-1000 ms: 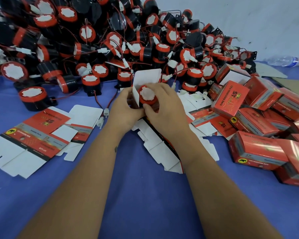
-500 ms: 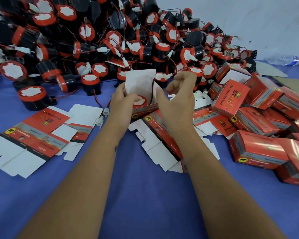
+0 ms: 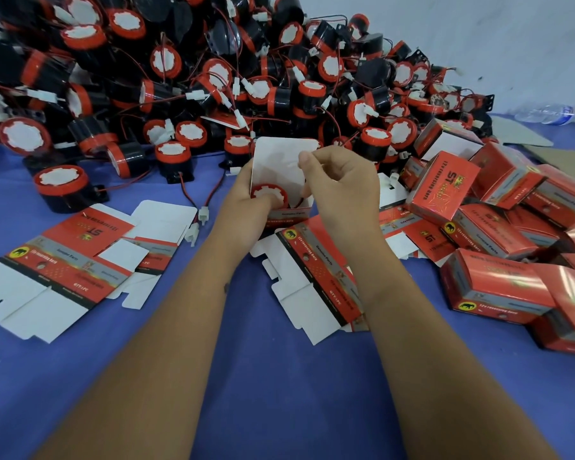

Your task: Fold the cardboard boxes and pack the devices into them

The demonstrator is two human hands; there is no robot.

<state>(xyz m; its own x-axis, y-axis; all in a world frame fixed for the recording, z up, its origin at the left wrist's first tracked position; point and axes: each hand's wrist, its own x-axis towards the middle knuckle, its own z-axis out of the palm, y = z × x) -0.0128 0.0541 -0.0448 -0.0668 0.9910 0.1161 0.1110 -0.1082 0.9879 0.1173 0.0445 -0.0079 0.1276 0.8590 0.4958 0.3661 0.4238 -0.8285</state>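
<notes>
The cardboard box (image 3: 284, 207) stands open at the middle of the blue worktop (image 3: 279, 393), its white lid flap (image 3: 279, 161) raised upright toward the far side. Inside it sits one device (image 3: 269, 195), red-rimmed with a white toothed face turned upward, its top level with the box mouth. The left hand (image 3: 243, 200) grips the box from its left side, thumb pressing on the near rim of the device. The right hand (image 3: 342, 187) is at the box's right side, fingers curled; its thumb and forefinger pinch the right edge of the lid flap, and the lower fingers touch the box's right wall. A thin red wire shows in the gap between the device and that wall.

Behind the box rises a large pile of devices (image 3: 213, 78), black bodies with red rings, tangled with red and black wires and white plugs. To the left lie flat unfolded box blanks (image 3: 57, 270), printed side up, and one more flat blank (image 3: 316, 287) lies just under the forearms. To the right is a heap of closed red boxes (image 3: 498, 240), some tilted against each other. At the far right edge a clear plastic bottle (image 3: 551, 114) lies on its side near a white wall (image 3: 478, 28).
</notes>
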